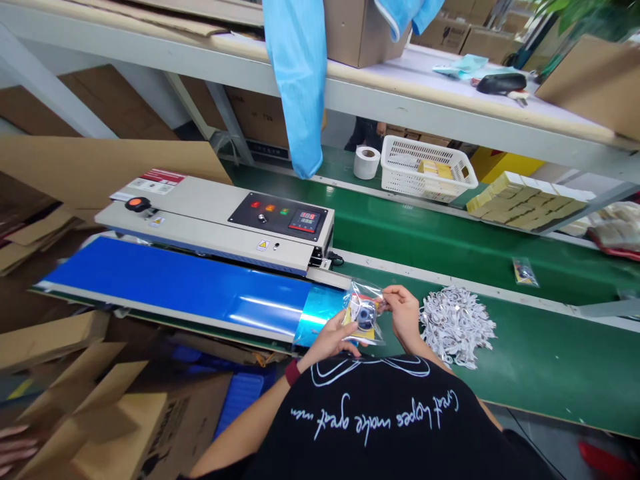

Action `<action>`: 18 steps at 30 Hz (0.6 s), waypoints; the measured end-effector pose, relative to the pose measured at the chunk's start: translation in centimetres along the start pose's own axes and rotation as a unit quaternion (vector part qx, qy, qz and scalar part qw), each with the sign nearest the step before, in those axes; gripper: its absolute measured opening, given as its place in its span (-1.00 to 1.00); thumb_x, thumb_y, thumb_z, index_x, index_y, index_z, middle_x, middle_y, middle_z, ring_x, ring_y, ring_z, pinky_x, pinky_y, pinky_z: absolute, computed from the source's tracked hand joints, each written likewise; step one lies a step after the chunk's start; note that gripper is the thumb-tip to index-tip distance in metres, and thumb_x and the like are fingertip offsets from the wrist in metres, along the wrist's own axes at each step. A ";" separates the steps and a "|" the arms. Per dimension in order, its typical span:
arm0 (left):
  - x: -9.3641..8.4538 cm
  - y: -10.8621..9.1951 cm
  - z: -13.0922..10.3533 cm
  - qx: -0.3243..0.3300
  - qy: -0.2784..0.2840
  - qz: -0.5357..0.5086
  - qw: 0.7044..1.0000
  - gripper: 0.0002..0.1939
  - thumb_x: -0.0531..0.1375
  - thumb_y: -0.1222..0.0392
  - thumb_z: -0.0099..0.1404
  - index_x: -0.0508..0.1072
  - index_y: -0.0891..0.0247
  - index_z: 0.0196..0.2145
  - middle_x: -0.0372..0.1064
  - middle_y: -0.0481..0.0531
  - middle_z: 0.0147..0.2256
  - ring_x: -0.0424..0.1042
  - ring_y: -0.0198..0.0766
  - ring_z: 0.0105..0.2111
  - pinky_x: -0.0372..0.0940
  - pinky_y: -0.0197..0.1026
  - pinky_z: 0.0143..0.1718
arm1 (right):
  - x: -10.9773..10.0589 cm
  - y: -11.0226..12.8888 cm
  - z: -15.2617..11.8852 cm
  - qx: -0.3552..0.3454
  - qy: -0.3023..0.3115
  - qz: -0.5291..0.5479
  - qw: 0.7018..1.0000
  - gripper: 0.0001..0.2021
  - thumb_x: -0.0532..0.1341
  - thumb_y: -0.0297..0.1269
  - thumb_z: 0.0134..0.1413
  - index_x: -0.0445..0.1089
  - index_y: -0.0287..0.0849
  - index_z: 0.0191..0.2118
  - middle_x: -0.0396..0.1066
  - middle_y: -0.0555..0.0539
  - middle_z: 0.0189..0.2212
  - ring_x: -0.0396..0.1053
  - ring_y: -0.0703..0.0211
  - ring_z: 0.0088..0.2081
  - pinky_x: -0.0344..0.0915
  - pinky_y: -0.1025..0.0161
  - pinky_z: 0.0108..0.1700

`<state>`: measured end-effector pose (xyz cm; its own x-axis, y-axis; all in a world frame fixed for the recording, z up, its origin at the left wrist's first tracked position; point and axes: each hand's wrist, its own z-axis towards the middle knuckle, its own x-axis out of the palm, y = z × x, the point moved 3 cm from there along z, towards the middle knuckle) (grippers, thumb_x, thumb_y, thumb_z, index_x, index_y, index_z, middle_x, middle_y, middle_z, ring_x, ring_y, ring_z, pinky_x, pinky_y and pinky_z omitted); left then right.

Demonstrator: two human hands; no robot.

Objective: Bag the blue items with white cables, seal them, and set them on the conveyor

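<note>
Green bench [545, 373]: a long surface with a pale machine [215, 208] and blue belt [200, 288] at left, a pile of white cables [457, 327] at right.
Room: a shelf [450, 113] above; a white basket [425, 179] beyond the machine; cardboard boxes [185, 420] at lower left.
Clear bag [366, 316]: between the hands, by the belt's right end, a round dark item inside.
Left hand [334, 335]: gripping the bag's lower left, thumb in front.
Right hand [404, 315]: fingertips pinched on its upper right edge.

A green bench [535, 360] bears 1 machine [210, 212] and piled white cables [457, 327].
</note>
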<state>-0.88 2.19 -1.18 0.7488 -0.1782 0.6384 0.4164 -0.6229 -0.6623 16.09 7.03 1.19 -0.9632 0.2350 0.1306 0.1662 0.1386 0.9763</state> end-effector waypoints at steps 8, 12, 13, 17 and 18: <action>-2.4 -2.1 -1.7 0.013 -0.094 0.013 0.995 -0.56 0.31 0.13 0.09 0.30 0.39 -0.13 0.46 0.14 -0.40 0.46 -0.22 -0.56 0.35 -0.29 -0.63 | 1.3 -1.5 -0.3 0.059 0.098 -0.032 0.993 -0.51 0.25 -0.07 -0.06 0.22 -0.16 -0.01 0.48 -0.01 -0.48 0.41 0.23 -0.57 0.32 0.33 -0.57; -4.0 -3.5 -2.7 0.012 -0.108 0.005 0.994 -0.61 0.29 0.18 0.12 0.30 0.40 -0.15 0.45 0.14 -0.43 0.46 -0.23 -0.58 0.35 -0.29 -0.63 | 0.8 -2.0 -0.5 0.056 0.093 -0.049 0.993 -0.58 0.26 -0.06 -0.07 0.29 -0.19 -0.11 0.48 -0.04 -0.49 0.41 0.22 -0.53 0.33 0.31 -0.54; -4.5 -3.7 -2.9 0.013 -0.107 0.004 0.994 -0.61 0.29 0.19 0.11 0.30 0.40 -0.15 0.44 0.14 -0.44 0.46 -0.23 -0.58 0.35 -0.29 -0.64 | 0.6 -2.1 -0.5 0.055 0.091 -0.053 0.993 -0.59 0.27 -0.06 -0.08 0.31 -0.19 -0.13 0.48 -0.04 -0.49 0.41 0.21 -0.52 0.33 0.31 -0.54; -6.4 -4.5 -3.4 0.022 -0.122 0.012 0.992 -0.62 0.28 0.21 0.12 0.30 0.39 -0.14 0.45 0.14 -0.41 0.46 -0.23 -0.57 0.36 -0.28 -0.63 | -0.3 -2.6 -0.6 0.060 0.085 -0.057 0.993 -0.62 0.28 -0.05 -0.10 0.35 -0.21 -0.21 0.47 -0.04 -0.51 0.40 0.22 -0.53 0.31 0.30 -0.52; -6.9 -4.7 -3.4 0.025 -0.129 0.020 0.991 -0.61 0.28 0.21 0.12 0.30 0.39 -0.12 0.45 0.15 -0.39 0.46 -0.23 -0.57 0.37 -0.28 -0.62 | -0.4 -2.7 -0.6 0.063 0.087 -0.057 0.993 -0.63 0.28 -0.05 -0.10 0.35 -0.21 -0.22 0.47 -0.05 -0.51 0.39 0.22 -0.53 0.31 0.30 -0.51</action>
<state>-9.75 3.70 -1.12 0.8693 0.0018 0.4942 0.4037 -0.5795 -0.7080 15.88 5.95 -1.42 -0.9973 0.0435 0.0584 0.0682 0.2760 0.9587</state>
